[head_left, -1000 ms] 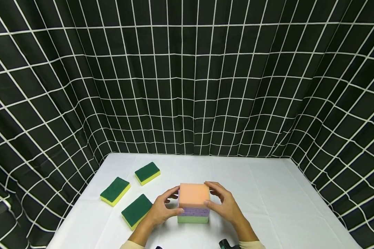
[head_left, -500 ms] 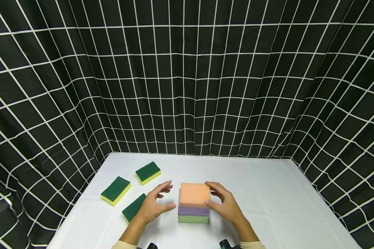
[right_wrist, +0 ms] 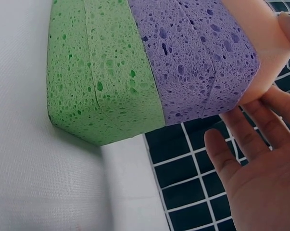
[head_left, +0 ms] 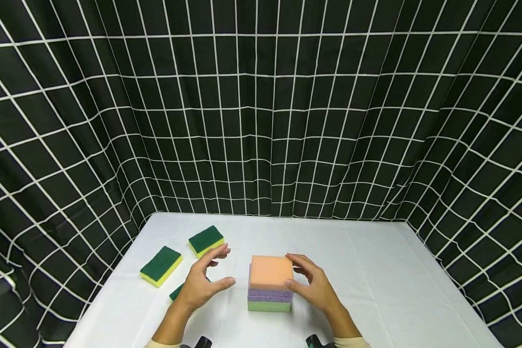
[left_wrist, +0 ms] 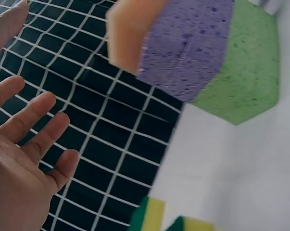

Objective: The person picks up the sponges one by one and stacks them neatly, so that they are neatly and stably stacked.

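A stack of sponges stands at the table's front middle: a smooth orange sponge (head_left: pixel 271 271) on top, porous purple sponges (head_left: pixel 267 295) beneath, and light green sponges (right_wrist: pixel 106 82) at the bottom. My right hand (head_left: pixel 315 287) holds the orange sponge by its right side, thumb at the near corner and fingers at the far one. The right wrist view shows the fingertips at the orange sponge's edge. My left hand (head_left: pixel 198 285) is held open, left of the stack and apart from it, with nothing in it. It partly covers a green-and-yellow scouring sponge (head_left: pixel 176 293).
Two more scouring sponges, the left one (head_left: pixel 161 266) and the far one (head_left: pixel 205 240), lie green side up on the white-covered table (head_left: pixel 352 251). A black curtain with a white grid (head_left: pixel 261 121) surrounds the table's back and sides.
My left hand has let go of the stack's left side and moved left, over the nearest scouring sponge. The right hand and the stack have stayed in place.
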Demonstrator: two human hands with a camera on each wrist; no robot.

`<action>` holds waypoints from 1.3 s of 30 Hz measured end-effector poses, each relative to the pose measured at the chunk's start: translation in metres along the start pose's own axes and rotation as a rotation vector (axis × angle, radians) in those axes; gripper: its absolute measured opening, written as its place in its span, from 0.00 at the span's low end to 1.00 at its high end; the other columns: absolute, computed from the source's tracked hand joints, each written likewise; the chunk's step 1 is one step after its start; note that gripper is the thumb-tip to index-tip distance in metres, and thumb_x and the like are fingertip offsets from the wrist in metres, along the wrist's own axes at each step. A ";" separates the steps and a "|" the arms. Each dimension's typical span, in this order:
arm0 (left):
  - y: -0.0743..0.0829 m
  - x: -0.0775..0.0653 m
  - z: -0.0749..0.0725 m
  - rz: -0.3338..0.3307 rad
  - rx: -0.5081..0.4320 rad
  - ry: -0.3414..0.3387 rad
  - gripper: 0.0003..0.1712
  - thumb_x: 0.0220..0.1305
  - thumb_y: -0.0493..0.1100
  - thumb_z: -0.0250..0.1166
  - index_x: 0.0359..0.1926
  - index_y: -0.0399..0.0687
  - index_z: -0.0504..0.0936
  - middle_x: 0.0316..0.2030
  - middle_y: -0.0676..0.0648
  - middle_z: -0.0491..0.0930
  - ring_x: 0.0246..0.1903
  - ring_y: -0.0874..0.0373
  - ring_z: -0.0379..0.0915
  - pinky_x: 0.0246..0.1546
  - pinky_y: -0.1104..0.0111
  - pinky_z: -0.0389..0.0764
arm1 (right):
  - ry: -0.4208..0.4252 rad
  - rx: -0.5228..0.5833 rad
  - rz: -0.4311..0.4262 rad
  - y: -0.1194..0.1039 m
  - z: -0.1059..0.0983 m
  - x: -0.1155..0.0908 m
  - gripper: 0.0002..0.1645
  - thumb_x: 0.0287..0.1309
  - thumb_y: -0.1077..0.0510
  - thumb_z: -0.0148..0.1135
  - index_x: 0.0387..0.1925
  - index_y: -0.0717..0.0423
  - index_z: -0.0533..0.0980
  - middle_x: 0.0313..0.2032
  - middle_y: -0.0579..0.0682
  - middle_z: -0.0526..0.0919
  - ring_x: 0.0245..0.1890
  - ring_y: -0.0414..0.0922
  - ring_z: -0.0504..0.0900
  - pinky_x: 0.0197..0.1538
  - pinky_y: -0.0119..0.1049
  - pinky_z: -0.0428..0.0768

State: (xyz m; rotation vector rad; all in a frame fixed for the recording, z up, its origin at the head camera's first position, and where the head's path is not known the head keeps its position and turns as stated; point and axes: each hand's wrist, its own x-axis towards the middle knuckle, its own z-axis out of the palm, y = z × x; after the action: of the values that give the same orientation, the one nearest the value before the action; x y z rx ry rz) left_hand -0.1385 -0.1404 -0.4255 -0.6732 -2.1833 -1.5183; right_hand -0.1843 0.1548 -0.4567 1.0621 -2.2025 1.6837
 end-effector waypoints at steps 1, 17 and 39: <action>0.002 0.000 -0.002 0.017 0.009 0.011 0.40 0.45 0.29 0.75 0.62 0.32 0.70 0.52 0.37 0.76 0.50 0.37 0.70 0.46 0.56 0.71 | -0.001 0.000 0.000 -0.001 0.000 0.000 0.32 0.52 0.71 0.68 0.60 0.71 0.69 0.55 0.68 0.73 0.54 0.62 0.73 0.55 0.48 0.73; 0.007 -0.004 -0.037 0.162 0.016 0.155 0.43 0.37 0.19 0.73 0.60 0.26 0.69 0.53 0.39 0.76 0.54 0.53 0.68 0.52 0.71 0.65 | 0.009 0.007 -0.017 0.036 0.000 -0.005 0.35 0.53 0.68 0.69 0.63 0.61 0.69 0.57 0.59 0.74 0.55 0.55 0.74 0.54 0.55 0.72; -0.021 -0.040 -0.052 0.080 0.142 0.449 0.35 0.34 0.16 0.71 0.51 0.21 0.75 0.43 0.30 0.76 0.50 0.57 0.71 0.48 0.75 0.66 | 0.010 0.001 -0.003 0.039 0.002 -0.005 0.34 0.53 0.66 0.69 0.63 0.61 0.70 0.57 0.58 0.74 0.56 0.51 0.74 0.54 0.55 0.72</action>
State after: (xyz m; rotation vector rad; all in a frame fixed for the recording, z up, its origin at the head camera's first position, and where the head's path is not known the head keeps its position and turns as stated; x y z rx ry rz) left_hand -0.1165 -0.2022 -0.4469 -0.3284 -1.8750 -1.3072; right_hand -0.2042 0.1591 -0.4901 1.0548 -2.1933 1.6848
